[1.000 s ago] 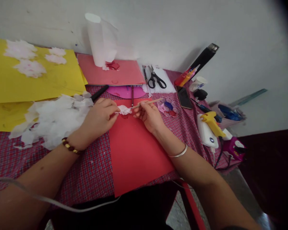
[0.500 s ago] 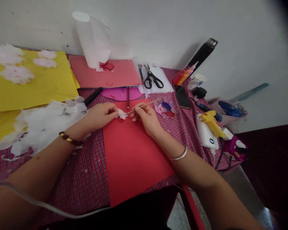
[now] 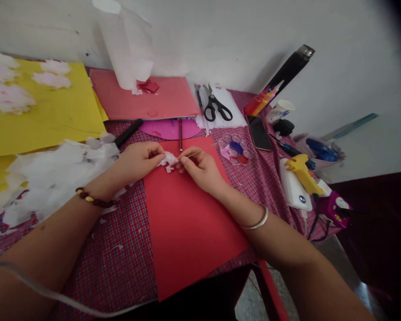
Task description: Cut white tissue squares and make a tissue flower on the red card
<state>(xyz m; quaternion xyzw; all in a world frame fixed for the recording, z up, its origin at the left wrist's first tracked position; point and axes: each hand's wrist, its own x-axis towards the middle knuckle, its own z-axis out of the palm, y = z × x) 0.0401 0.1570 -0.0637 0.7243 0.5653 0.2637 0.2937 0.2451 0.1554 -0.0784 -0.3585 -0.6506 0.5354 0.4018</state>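
Over the upper part of a red paper sheet (image 3: 190,232), my left hand (image 3: 143,158) pinches a small crumpled piece of white tissue paper (image 3: 169,158). My right hand (image 3: 200,167) is closed on a thin wooden stick (image 3: 195,153), whose tip is at the tissue's right edge. The fingertips of both hands are close together, one on either side of the tissue. Left of my left wrist lies a loose heap of white tissue pieces (image 3: 60,171). A dark pen (image 3: 181,133) lies just beyond the hands.
Yellow paper (image 3: 63,116) with tissue flowers (image 3: 10,97) is at left. Behind stand a white roll (image 3: 125,49) and a red folder (image 3: 173,96). To the right are scissors (image 3: 215,107), a paint palette (image 3: 234,150), a phone (image 3: 259,133), a yellow glue gun (image 3: 302,171) and a power bank (image 3: 294,185).
My right fingers have come nearer the left hand, and the stick lies further inside the hand. The tissue is more bunched and now covers the red mark beneath it. The view has shifted slightly.
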